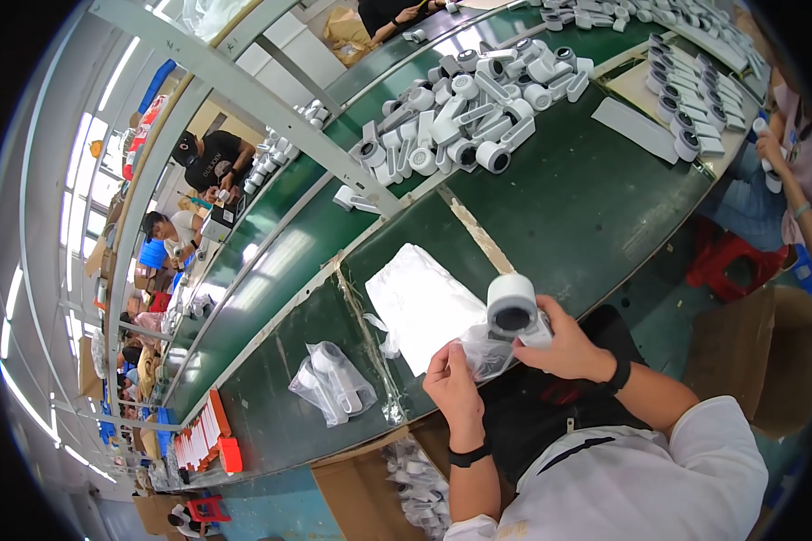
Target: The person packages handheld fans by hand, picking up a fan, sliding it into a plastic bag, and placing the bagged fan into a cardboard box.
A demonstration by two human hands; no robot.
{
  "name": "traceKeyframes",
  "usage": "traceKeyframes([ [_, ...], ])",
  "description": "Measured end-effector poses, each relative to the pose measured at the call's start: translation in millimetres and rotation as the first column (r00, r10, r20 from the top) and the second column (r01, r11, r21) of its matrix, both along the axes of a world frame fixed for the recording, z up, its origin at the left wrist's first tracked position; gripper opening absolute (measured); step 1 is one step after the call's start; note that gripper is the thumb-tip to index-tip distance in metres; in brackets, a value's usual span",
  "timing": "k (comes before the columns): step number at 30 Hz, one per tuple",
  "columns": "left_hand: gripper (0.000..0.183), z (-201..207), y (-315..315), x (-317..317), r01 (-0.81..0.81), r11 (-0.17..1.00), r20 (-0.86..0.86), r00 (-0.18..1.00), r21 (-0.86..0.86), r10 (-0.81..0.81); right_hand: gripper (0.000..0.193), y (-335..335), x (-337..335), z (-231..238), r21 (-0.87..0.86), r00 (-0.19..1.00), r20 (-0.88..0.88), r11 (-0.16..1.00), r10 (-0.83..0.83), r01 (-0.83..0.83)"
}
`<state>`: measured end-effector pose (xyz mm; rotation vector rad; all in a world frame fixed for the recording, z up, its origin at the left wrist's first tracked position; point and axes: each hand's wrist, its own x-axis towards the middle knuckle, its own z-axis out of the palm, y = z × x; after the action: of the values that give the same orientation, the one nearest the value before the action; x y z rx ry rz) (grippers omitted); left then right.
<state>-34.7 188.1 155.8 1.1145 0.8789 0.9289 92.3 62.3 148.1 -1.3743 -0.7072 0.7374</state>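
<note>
In my right hand [570, 347] is a white handheld device [512, 290] with a round, dark-faced head, its head pointing up and its handle between my fingers and thumb. My left hand [454, 389] pinches the edge of a clear plastic bag [489, 357] just below the device. The handle's lower end is at the bag; how far inside it sits I cannot tell. Beyond my hands, a stack of white plastic bags [424, 298] lies flat on the green table [550, 212]. Left of the stack rest bagged white devices [334, 383].
A large heap of loose white devices [460, 117] covers the far table. Further right, more stand in rows on a board [686, 99]. Below the table edge, an open carton [370, 491] holds bagged devices. Orange boxes [209, 433] stand far left. A metal post [271, 99] crosses overhead; co-workers sit nearby.
</note>
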Motion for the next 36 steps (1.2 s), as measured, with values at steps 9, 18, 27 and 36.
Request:
traceKeyframes([
  [9, 0.012, 1, 5, 4, 0.163, 0.987, 0.023, 0.986, 0.006, -0.163, 0.097, -33, 44, 60, -0.366, 0.734, 0.235, 0.757, 0.638, -0.541],
  [18, 0.008, 12, 9, -6, 0.359, 0.904, -0.025, 0.931, 0.233, -0.363, 0.059, -12, 39, 24, -0.445, 0.802, 0.203, 0.783, 0.561, -0.435],
  [27, 0.031, 8, -7, 5, 0.216, 0.89, -0.372, 0.926, 0.401, -0.057, 0.058, -4, 10, 27, -0.507, 0.848, 0.415, 0.857, 0.33, -0.086],
  [36, 0.013, 17, -25, 8, 0.546, 0.431, -0.433, 0.836, 0.718, -0.338, 0.07, 7, 10, -1, -0.33, 0.906, 0.291, 0.921, 0.306, -0.205],
])
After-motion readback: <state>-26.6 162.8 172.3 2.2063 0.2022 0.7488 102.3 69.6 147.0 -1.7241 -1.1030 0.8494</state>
